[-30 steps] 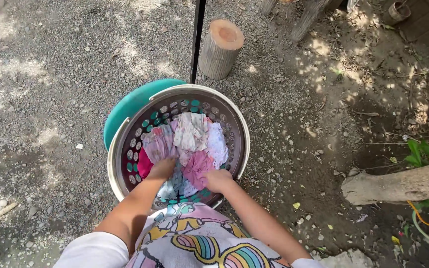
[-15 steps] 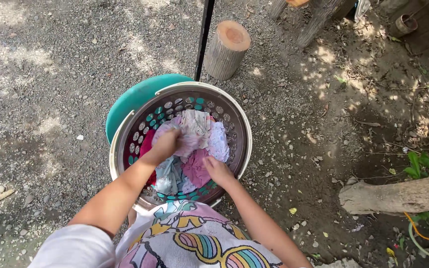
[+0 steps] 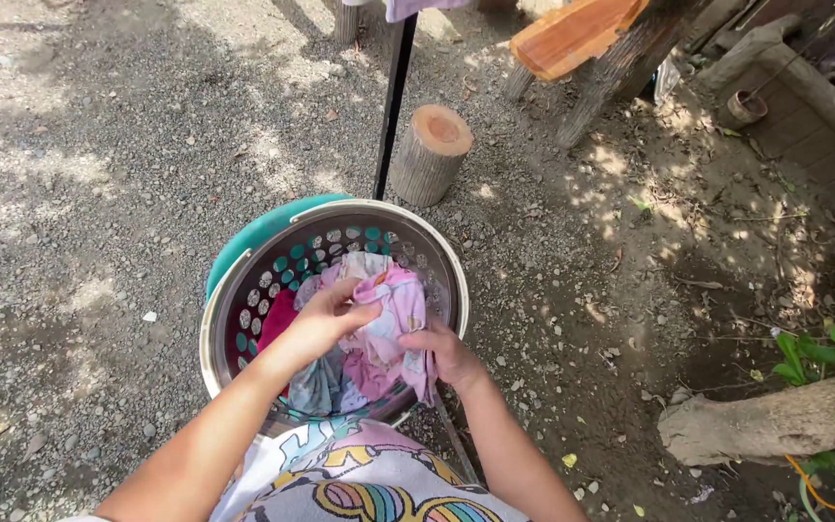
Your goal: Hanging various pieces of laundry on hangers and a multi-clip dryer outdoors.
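At the far left lies bare gravel ground, dappled with shade. Next comes a teal tub, of which only a curved edge shows behind the round perforated laundry basket that sits in it. A magenta cloth lies against the basket's left inner wall.

The person's left hand is raised over the middle of the basket, its fingers curled shut on the upper edge of a pink patterned garment. Half a second ago this hand was bunched around the cloth lower and further left, down among the pile; now the garment has been lifted partly clear of the other clothes and hangs between the two hands. Under it a pale blue-grey piece and more pink laundry remain in the basket's bottom.

The right hand grips the garment's lower right side near the basket's near-right rim, fingers closed on the fabric; before, it lay flatter on the pile.

A dark pole rises behind the basket, with a cut log stump just to its right. The view has tilted up since the earlier picture, so an orange wooden plank now shows at the top. At the far right lie a fallen log and green leaves.
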